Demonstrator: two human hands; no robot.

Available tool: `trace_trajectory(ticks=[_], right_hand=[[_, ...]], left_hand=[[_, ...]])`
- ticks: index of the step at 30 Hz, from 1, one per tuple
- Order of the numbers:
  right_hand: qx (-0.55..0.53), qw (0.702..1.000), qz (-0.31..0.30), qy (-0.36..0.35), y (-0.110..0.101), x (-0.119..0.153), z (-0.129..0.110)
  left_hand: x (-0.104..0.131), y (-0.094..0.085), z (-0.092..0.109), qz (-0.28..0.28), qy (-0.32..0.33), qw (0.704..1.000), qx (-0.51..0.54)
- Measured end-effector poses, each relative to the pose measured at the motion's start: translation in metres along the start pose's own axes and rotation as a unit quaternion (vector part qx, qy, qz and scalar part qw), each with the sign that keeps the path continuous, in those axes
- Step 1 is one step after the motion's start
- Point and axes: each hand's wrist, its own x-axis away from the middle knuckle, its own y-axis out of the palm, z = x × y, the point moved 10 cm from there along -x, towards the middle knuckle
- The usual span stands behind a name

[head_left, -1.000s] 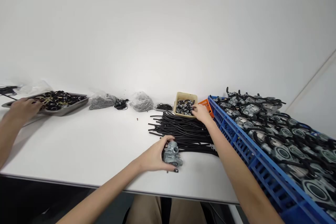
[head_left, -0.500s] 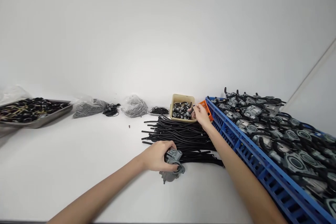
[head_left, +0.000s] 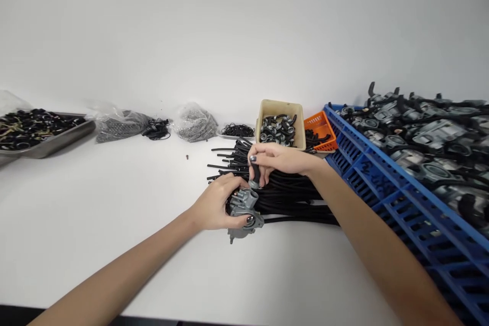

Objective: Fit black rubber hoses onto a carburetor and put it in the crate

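My left hand (head_left: 214, 202) is wrapped around a grey metal carburetor (head_left: 243, 210), thumb across its round flange, holding it just above the white table. In my right hand (head_left: 278, 159), thumb and fingers pinch a carburetor cap (head_left: 255, 177) with a black rubber elbow on top. Its metal end points down, right at the upper round opening of the carburetor; whether the two touch I cannot tell. Beneath and behind both hands lies a bundle of black rubber hoses (head_left: 294, 198). More such caps fill a cream bin (head_left: 300, 135) just behind my right hand.
On the right, a blue crate (head_left: 367, 168) is heaped with carburetors. An orange basket (head_left: 331, 137) with black parts sits beside the cream bin. Along the back are bags of small metal parts (head_left: 194, 123), a dish of black rings (head_left: 237, 131) and a metal tray (head_left: 57, 143).
My right hand has come from the cream bin to the carburetor, bringing a cap with it. My left hand still grips the carburetor. The view has shifted, so the crate and bins appear larger.
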Motion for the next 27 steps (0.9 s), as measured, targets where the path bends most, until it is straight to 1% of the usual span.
trace_trajectory(ticks=[1,2,4,6,9,14,17,19,23,27], right_hand=[[-0.016,1.0,0.003,-0.004,-0.001,0.001,-0.001],[-0.028,1.0,-0.008,-0.002,0.0,0.003,-0.002],[-0.034,0.998,-0.045,0.009,0.007,0.006,-0.004],[-0.016,0.997,-0.074,0.018,0.013,0.01,-0.006],[0.032,0.996,-0.084,0.021,0.016,0.013,-0.012],[0.145,0.988,-0.042,0.011,0.013,0.016,-0.024],[0.25,0.968,-0.015,-0.015,0.016,0.019,-0.037],[0.304,0.952,-0.007,-0.027,0.019,0.021,-0.042],[0.347,0.936,-0.006,-0.058,0.019,0.023,-0.048],[0.359,0.931,0.007,-0.066,0.014,0.022,-0.049]], left_hand=[[0.0,0.0,0.0,0.001,0.005,1.0,0.004],[-0.001,0.001,0.001,0.001,0.01,1.0,0.007],[-0.001,0.001,0.003,0.0,0.018,1.0,0.01],[-0.001,0.002,0.003,-0.006,0.024,1.0,0.011],[-0.001,0.003,0.004,-0.015,0.027,0.999,0.01],[0.0,0.004,-0.002,-0.014,0.016,1.0,0.002],[0.001,0.005,-0.007,-0.012,0.01,1.0,-0.004],[0.001,0.005,-0.008,-0.012,0.009,1.0,-0.005],[0.001,0.005,-0.006,-0.014,0.012,1.0,0.005],[0.001,0.004,-0.007,-0.012,0.001,1.0,0.012]])
